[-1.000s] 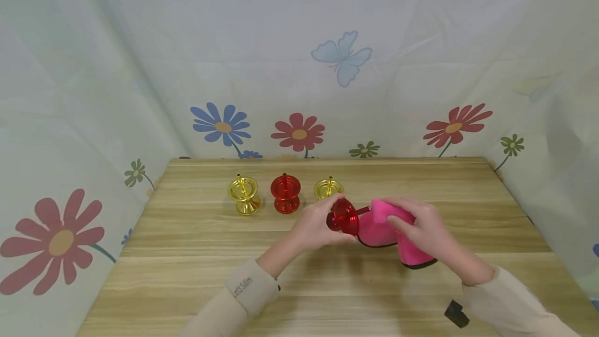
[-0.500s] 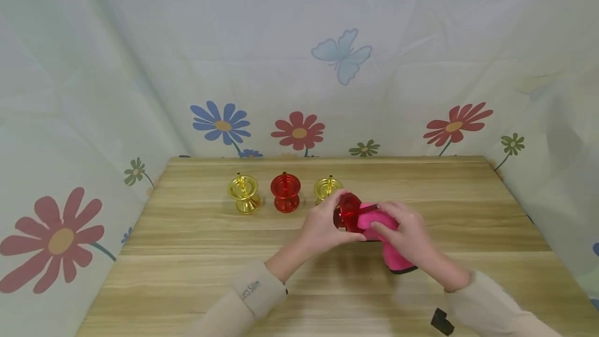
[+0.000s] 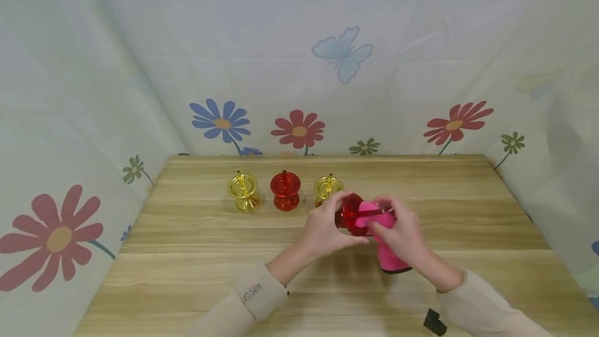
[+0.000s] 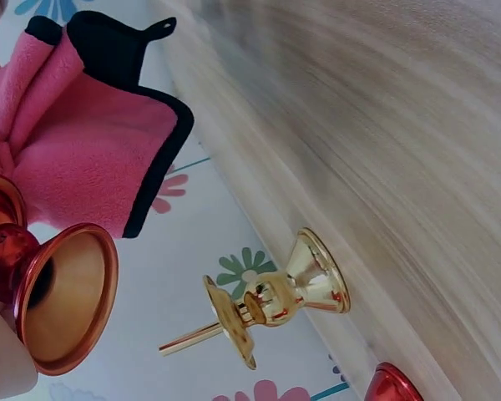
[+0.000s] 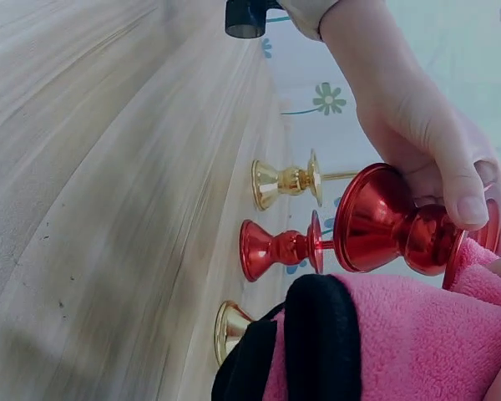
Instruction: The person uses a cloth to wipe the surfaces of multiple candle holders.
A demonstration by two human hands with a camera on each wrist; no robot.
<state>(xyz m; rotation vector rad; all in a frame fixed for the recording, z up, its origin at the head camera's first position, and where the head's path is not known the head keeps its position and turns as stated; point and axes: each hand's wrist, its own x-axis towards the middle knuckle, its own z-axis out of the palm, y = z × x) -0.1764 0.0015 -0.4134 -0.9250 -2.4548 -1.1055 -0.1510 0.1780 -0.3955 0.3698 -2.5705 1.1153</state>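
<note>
My left hand [image 3: 323,230] grips a shiny red metal candle holder [image 3: 352,213] above the table, tilted so its dish and spike point to the right. The thumb lies along its waist in the right wrist view, where the flared base [image 5: 371,219] faces the table side. A pink cloth [image 3: 390,259] with a black border is pinched in my right hand [image 3: 404,230], bunched against the dish and around the spike. In the left wrist view the cloth [image 4: 100,142] hangs loose beside the holder's hollow base [image 4: 71,301].
Along the back of the wooden table [image 3: 196,233] stand a gold candle holder [image 3: 244,191], a red one [image 3: 285,191] and another gold one [image 3: 327,187], partly behind my left hand. A curtain with printed flowers [image 3: 299,130] closes off the back and sides.
Both hands have come closer together. The cloth has moved left from the spike's tip into the dish and along the spike; the red holder has shifted slightly right.
</note>
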